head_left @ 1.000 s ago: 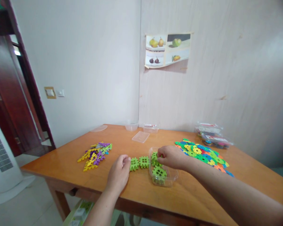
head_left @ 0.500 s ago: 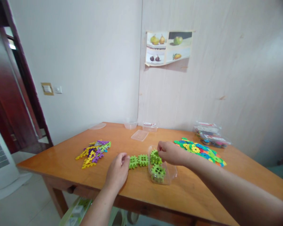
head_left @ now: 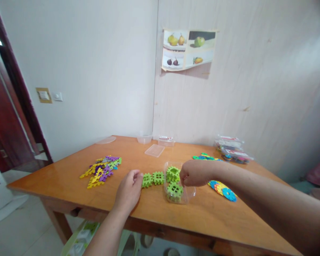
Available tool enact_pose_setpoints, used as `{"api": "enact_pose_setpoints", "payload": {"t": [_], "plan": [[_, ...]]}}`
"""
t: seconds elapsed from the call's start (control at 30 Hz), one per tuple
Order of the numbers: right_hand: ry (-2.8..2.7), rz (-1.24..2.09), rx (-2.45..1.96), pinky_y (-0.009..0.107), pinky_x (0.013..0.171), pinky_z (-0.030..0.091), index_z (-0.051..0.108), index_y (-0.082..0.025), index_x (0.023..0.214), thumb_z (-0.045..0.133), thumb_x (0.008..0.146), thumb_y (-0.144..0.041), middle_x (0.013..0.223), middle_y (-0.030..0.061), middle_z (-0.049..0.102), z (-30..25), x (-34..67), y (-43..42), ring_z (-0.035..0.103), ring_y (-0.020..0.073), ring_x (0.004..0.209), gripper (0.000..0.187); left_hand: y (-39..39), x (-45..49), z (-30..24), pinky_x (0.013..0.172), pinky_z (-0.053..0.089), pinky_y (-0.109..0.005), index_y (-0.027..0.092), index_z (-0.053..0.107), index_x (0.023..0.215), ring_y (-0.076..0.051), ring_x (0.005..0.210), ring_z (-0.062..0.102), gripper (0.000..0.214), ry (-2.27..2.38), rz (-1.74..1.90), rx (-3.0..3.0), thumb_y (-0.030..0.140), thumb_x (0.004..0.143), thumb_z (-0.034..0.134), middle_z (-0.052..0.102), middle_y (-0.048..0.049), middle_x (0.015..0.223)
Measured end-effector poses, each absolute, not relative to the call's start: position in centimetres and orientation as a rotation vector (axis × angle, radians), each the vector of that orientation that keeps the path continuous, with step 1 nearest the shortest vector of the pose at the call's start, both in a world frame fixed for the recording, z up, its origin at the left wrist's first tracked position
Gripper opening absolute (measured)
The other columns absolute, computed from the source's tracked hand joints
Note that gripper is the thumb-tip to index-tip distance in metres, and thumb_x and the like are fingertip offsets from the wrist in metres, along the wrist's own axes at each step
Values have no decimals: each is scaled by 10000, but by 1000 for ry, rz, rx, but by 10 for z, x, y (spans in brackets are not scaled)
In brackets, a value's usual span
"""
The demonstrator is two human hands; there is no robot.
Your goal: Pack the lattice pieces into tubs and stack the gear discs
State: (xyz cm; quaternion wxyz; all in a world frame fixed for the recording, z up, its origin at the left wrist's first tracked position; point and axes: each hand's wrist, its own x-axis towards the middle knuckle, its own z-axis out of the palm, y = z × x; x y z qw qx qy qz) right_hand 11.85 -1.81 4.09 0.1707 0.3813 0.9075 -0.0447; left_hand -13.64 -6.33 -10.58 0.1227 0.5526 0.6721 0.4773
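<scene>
Pale wall (head_left: pixel 106 78), largest element, backing a brown wooden table (head_left: pixel 202 220); from where I stand, clock positions are read about the clear tub on the table, twelve toward the wall. The fruit print (head_left: pixel 188 49) hangs on the wall, above the twelve. A heap of coloured discs (head_left: pixel 224 192), partly hidden by the right forearm, spreads between one and three o'clock; the stacked packs (head_left: pixel 233 148) sit beyond it, at two. The pile of yellow and purple pieces (head_left: pixel 102 170) lies near nine, well apart from the tub. The left hand (head_left: pixel 128 190), also toward nine, rests on the table with fingers curled, its tips at the nearest green block; whether it grips this cannot be told. The right hand (head_left: pixel 198 173), at two to three, is bent downward over the tub's side, fingers drawn together; what they hold, if anything, is hidden. The clear tub (head_left: pixel 190 195) contains green lattice blocks (head_left: pixel 174 190), grouped at its eleven and seven. Toward half past ten lies a flat lid (head_left: pixel 154 150), with a bowl (head_left: pixel 144 138) beyond. Smallest: two green blocks (head_left: pixel 158 178), side by side at nine, between left hand and tub.
</scene>
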Motion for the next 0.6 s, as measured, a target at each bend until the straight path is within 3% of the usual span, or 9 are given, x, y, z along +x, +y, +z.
{"api": "enact_pose_setpoints", "payload": {"t": [0.23,0.43,0.6], "plan": [[2491,-366,889,256,599,416,734,-181,878,479,743,-152,922,59,752,38,108,-19,668,196,791,291,-64,-137,-106,868,505,-345,194,635,1080,-241,990,672,398,1957,1400,1608,503,896,465,720,-100,1062],[2413,-590,928,257,580,440,672,-172,894,501,721,-186,825,47,726,27,106,-18,660,204,770,244,-62,-137,-107,855,510,-334,198,622,1085,-234,977,678,397,1946,1408,1587,511,897,464,721,-95,1045],[2450,-538,931,256,582,426,661,-169,920,506,742,-223,885,48,702,23,108,-13,635,191,759,242,-63,-136,-107,859,507,-332,200,616,1081,-229,989,678,374,1947,1393,1582,491,895,473,723,-89,1057]]}}
